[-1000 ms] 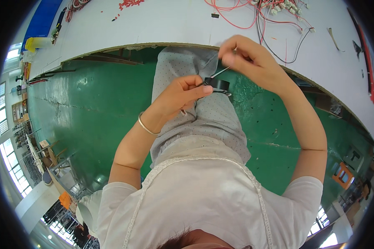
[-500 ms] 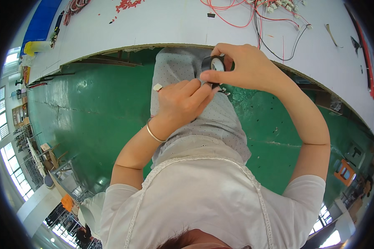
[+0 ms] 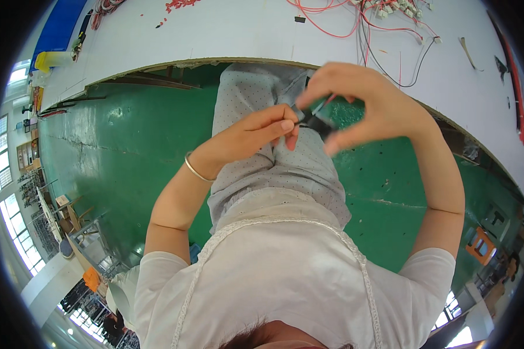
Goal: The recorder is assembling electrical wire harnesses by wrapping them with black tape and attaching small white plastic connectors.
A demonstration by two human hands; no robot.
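Observation:
Over my lap, my left hand (image 3: 259, 132) pinches thin wires between thumb and fingertips; the exact grip point is small and dark. A few wires (image 3: 330, 100), one reddish, run from there toward my right hand. Just beyond the left fingertips is a motion-smeared roll of black tape (image 3: 319, 123). My right hand (image 3: 375, 107) curves around this spot in a C shape, thumb and fingers wide apart and blurred. The roll lies between its thumb and fingers, and I see no firm grip on it. The white connector is hidden now.
Ahead is a white tabletop (image 3: 239, 35) with a rough, curved front edge. On it lie red and black wires with white connectors (image 3: 390, 10), small red pieces (image 3: 181, 4), a cable coil (image 3: 106, 6) and a yellow object (image 3: 43, 61). An orange stool (image 3: 481, 245) stands at right.
My right hand has opened off the tape roll and moved slightly right. The roll has dropped lower, between the hands. My left hand has turned, and the white connector beside it is out of sight.

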